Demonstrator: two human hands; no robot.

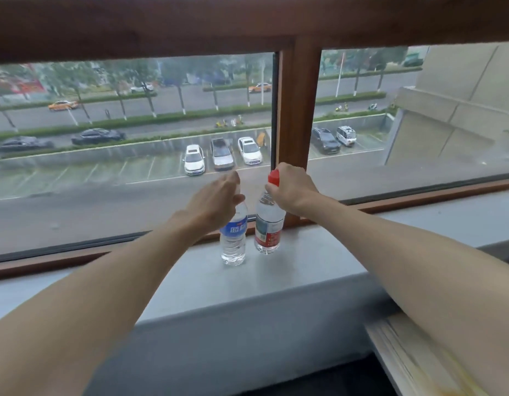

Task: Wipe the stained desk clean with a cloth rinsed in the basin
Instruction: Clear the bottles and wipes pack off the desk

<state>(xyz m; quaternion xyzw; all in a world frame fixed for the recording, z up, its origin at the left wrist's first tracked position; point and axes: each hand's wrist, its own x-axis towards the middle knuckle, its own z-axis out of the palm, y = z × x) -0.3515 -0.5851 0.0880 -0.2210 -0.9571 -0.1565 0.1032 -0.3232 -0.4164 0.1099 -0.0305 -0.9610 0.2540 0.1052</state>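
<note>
Two clear plastic water bottles stand side by side on the grey windowsill (190,281). My left hand (217,197) covers the top of the blue-labelled bottle (233,241) with its fingers curled round the neck; the cap is hidden. My right hand (290,190) grips the neck of the red-labelled bottle (269,227), just beside its red cap. Both bottles are upright and rest on the sill. A corner of the light wooden desk (413,358) with a yellowish stain shows at the lower right. No cloth or basin is in view.
A brown wooden window frame (299,104) rises right behind the bottles, with glass on both sides looking onto a street and parked cars. The sill runs the full width of the view. A dark gap lies below the sill, next to the desk.
</note>
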